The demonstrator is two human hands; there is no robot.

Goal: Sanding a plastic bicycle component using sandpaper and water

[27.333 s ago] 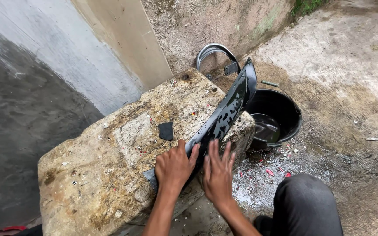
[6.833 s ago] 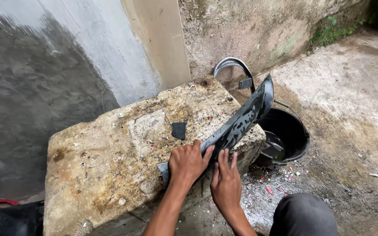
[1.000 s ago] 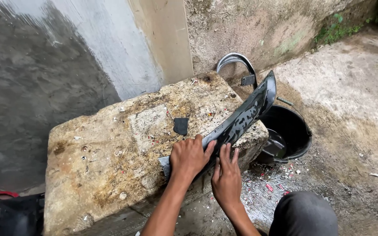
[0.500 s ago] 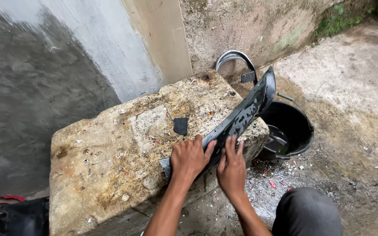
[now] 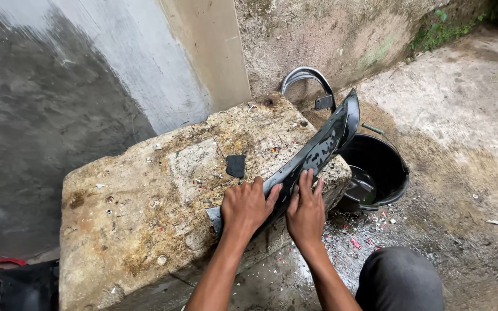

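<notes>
A long curved black panel (image 5: 325, 143), wet and flecked, lies along the right edge of a rough stone block (image 5: 145, 213). My left hand (image 5: 248, 206) grips its near end, fingers curled over the edge. Beside it, my right hand (image 5: 305, 208) presses flat on the panel's dark face with fingers spread. A small black piece (image 5: 236, 166) rests on the block just beyond my left hand. The panel's far tip sticks up over a black bucket (image 5: 383, 173).
The bucket holds some water and stands on wet ground strewn with small red and white chips (image 5: 364, 230). A curved grey metal part (image 5: 308, 82) leans against the wall behind. My dark-trousered knee (image 5: 399, 279) is at lower right. Dark objects (image 5: 12, 285) lie at lower left.
My right hand has slid slightly up and along the panel; my left hand keeps its grip. The view has shifted a little.
</notes>
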